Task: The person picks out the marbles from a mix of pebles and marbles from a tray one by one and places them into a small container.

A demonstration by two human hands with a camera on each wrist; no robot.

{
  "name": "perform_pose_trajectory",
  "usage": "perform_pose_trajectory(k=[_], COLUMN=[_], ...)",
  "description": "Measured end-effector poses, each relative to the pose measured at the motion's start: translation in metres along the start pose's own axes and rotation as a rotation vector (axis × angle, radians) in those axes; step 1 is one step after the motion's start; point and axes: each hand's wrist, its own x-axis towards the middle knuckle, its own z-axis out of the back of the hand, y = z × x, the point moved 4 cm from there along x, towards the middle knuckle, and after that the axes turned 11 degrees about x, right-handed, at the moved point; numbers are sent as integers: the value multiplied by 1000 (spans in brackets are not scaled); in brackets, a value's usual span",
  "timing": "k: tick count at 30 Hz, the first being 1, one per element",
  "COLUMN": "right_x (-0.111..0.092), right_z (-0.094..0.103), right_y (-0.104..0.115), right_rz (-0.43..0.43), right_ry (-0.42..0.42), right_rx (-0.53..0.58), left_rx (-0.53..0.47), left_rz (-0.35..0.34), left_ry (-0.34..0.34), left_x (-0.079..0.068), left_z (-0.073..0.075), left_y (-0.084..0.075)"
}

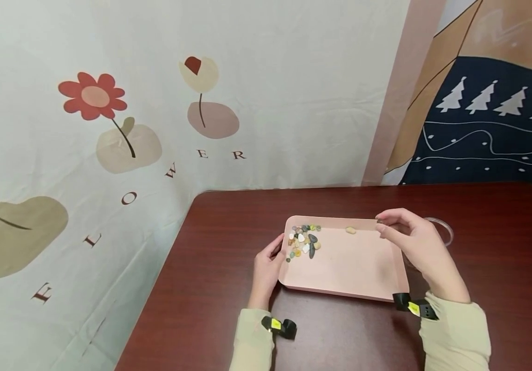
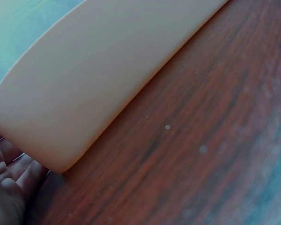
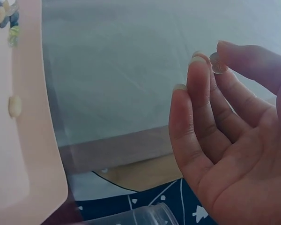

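Looks light, hard and probably slippery; best to pinch the small glassy bead (image 3: pixel 218 63) lightly across its rounded sides. Lies between thumb and fingertips of the right hand (image 1: pixel 412 242), off the tray (image 1: pixel 349 268), well apart from the left hand (image 1: pixel 267 268). Grips the tray's wall with the left hand, clustered stones (image 1: pixel 312 251) just beside, a lone pale stone (image 1: pixel 350 230) nearer the right.

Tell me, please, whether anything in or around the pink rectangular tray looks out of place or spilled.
Only one mild oddity: a pale yellow oval pebble lies alone near the far wall of the pink rectangular tray, apart from the multicoloured stone cluster at the left end. I see nothing spilled.
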Motion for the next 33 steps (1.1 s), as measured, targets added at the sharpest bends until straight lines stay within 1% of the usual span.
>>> perform_pose_trajectory(k=[5, 10, 13, 17, 20, 22, 25, 29, 33], right_x=[-2, -3, -4, -6, -7, -9, -11, -13, -14], right_z=[6, 10, 12, 15, 18, 20, 24, 31, 37], right_y=[2, 2, 1, 2, 2, 2, 1, 1, 1], right_rz=[-12, -31, -36, -49, -77, -99, -108, -73, -44], right_ry=[-13, -53, -63, -65, -74, -82, -98, -137, -166], right_rx=[15, -15, -33, -28, -7, 15, 35, 41, 56], left_rx=[1, -5, -15, -5, 15, 19, 5, -17, -9], left_rz=[5, 9, 19, 16, 10, 9, 14, 14, 5], left_ry=[1, 8, 16, 18, 15, 16, 23, 27, 16], left_x=[1, 1, 0, -4, -8, -9, -5, 0, 2], left_z=[0, 1, 2, 5, 8, 8, 6, 1, 0], left_y=[1, 2, 0, -14, -25, -27, -19, -4, 2])
